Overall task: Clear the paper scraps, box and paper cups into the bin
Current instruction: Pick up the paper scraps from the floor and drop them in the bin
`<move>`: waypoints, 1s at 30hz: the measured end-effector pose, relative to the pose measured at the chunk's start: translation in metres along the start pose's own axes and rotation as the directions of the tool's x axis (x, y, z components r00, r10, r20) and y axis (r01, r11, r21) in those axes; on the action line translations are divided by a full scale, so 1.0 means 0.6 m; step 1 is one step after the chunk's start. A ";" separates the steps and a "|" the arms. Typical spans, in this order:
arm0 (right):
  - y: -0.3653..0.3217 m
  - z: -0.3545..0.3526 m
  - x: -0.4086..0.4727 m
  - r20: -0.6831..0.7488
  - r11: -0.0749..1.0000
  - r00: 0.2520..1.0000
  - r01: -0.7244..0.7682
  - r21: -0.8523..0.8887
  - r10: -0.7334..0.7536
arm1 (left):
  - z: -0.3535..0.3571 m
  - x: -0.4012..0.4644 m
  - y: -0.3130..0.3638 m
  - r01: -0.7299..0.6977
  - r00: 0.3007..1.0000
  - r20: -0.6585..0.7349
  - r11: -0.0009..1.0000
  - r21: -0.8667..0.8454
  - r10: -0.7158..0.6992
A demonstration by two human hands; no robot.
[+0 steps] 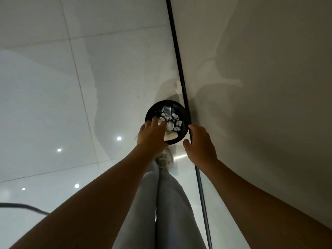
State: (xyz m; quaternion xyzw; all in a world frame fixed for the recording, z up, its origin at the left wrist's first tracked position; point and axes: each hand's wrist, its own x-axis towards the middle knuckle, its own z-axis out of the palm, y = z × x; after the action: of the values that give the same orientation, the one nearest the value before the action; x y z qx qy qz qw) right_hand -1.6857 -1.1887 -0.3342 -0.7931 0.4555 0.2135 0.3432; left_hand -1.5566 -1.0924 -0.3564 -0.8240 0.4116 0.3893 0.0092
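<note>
A: What is the setting?

B: A glossy pale tiled floor (53, 87) fills the left of the frame, with small ceiling lights reflected in it. A plain wall (260, 69) takes up the right, and a black skirting strip (177, 54) runs down between them.

A: Where is the bin?

B: The round black bin (185, 121) stands on the floor at the centre of the frame, right against the strip. Crumpled white paper scraps (169, 115) lie inside it, with a pale cup-like piece (171, 137) at its near edge.

A: And the hands?

B: They are apart. The left hand (152, 136) hangs over the bin's near-left rim, fingers spread and loose, gripping nothing I can see. The right hand (200, 143) is just beside the bin's right rim, fingers relaxed; whether it touches the rim I cannot tell.

A: Anything else?

B: Light trousers (161, 203) and a pale shoe (164, 158) show below the hands, and a dark cable (23, 206) lies at lower left.
</note>
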 end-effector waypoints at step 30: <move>-0.357 0.092 -0.428 0.540 0.386 0.686 0.724 -0.571 -0.488 | 0.006 -0.643 -0.119 0.567 0.749 -0.091 0.705 -0.426 -0.657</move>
State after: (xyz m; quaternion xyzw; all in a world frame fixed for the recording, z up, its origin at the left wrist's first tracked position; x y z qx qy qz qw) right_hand -1.6276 -0.9250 -0.1290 -0.9298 -0.0568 0.3501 0.0984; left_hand -1.6484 -0.7849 -0.1304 -0.9399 0.0291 0.3337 -0.0662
